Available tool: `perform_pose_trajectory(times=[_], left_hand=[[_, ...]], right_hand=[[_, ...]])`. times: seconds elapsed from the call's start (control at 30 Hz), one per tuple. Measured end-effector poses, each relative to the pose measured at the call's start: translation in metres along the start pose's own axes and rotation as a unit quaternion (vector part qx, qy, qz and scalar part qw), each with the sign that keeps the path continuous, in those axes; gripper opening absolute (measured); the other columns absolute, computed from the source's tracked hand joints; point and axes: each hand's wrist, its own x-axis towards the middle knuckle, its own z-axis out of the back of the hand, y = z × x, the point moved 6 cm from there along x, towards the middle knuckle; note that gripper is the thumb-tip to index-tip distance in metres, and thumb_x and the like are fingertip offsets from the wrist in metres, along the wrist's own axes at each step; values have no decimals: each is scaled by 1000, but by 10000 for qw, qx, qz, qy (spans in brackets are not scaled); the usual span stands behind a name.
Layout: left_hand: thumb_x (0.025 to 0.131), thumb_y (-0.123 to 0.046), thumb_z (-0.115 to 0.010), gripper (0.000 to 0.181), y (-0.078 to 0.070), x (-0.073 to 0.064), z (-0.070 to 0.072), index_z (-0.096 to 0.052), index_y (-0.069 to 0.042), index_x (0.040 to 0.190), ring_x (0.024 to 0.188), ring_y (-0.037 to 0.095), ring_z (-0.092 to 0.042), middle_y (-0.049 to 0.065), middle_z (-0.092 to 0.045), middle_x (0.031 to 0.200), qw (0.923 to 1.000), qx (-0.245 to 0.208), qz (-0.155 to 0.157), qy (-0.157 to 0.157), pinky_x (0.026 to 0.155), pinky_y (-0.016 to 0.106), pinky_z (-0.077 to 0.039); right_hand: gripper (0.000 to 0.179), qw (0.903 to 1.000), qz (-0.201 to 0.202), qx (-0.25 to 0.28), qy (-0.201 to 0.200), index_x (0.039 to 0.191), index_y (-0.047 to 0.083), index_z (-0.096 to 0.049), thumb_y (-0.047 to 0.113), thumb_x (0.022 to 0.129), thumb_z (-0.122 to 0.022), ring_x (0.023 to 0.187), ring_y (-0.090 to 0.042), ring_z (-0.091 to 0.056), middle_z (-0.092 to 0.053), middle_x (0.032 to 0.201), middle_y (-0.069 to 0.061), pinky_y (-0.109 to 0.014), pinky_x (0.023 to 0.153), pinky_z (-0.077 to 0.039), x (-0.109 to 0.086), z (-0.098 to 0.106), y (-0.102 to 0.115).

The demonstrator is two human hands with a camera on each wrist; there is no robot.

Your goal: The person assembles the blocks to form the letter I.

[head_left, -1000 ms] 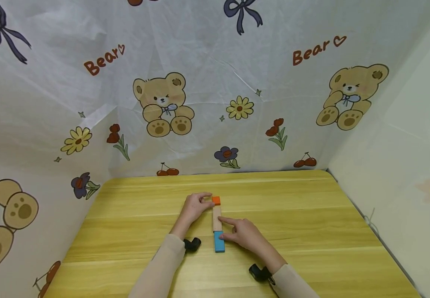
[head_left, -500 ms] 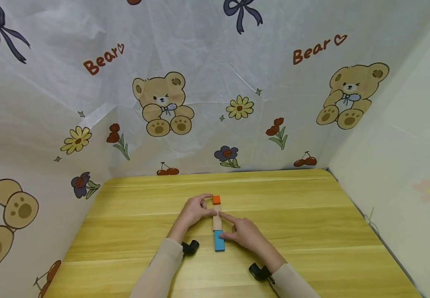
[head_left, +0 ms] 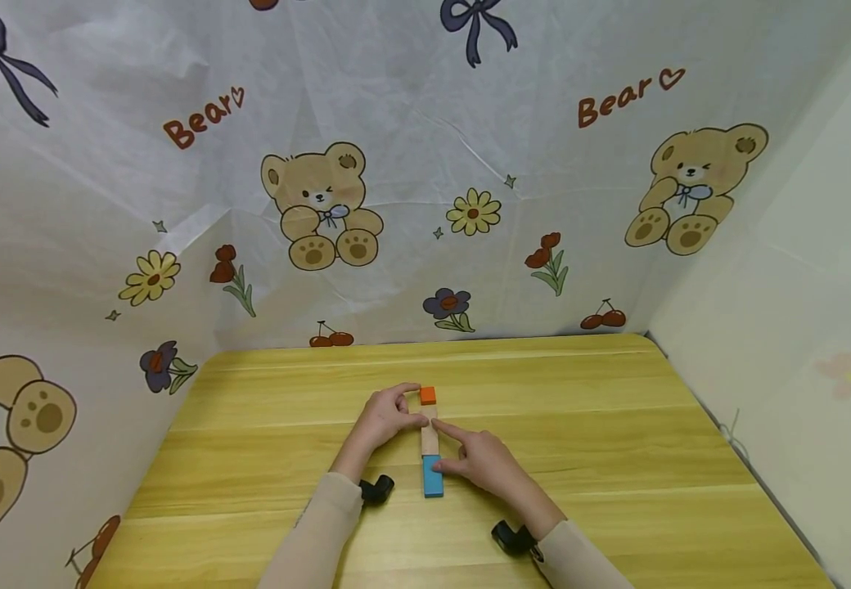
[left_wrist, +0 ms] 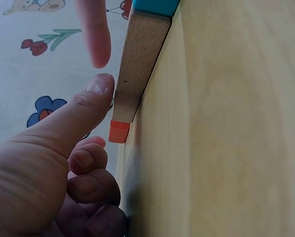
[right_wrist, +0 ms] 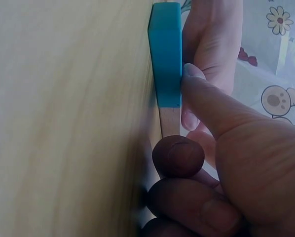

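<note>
Three blocks lie end to end in one line on the table in the head view: a small orange block farthest, a plain wooden block in the middle, and a blue block nearest. My left hand is at their left, its thumb touching the wooden block and its index finger reaching to the orange one. From the right, my right hand touches the wooden block with its index finger and the blue block with its thumb. Both wrist views show the remaining fingers bent; neither hand grips a block.
The wood-grain table carries the blocks. Behind it hangs a white sheet printed with bears and flowers. Small black wrist cameras sit under both cuffs. A thin cable shows by the table's right edge.
My left thumb has moved from beside the orange block onto the wooden block. My right index finger has slid slightly farther up the wooden block. The blocks stay in line.
</note>
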Motion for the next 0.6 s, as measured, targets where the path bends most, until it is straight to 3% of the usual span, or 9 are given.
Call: perform_pose_trajectory(times=[0.33, 0.6], left_hand=[[94, -31, -83, 55, 2, -7, 4, -67, -12, 143, 63, 13, -46, -3, -57, 75, 9994, -195, -90, -278, 61, 26, -40], [100, -29, -76, 39, 0, -19, 21, -73, -14, 135, 68, 14, -57, -1, -66, 90, 9980, -71, -62, -617, 60, 27, -45]], right_hand=[[69, 9998, -78, 153, 51, 159, 25, -52, 49, 98, -74, 46, -6, -25, -34, 50, 11, -22, 49, -23, -1, 0, -1], [57, 9991, -227, 341, 53, 159, 27, -53, 44, 105, -65, 48, -8, -30, -37, 53, 9, -23, 50, -27, 0, 6, -3]])
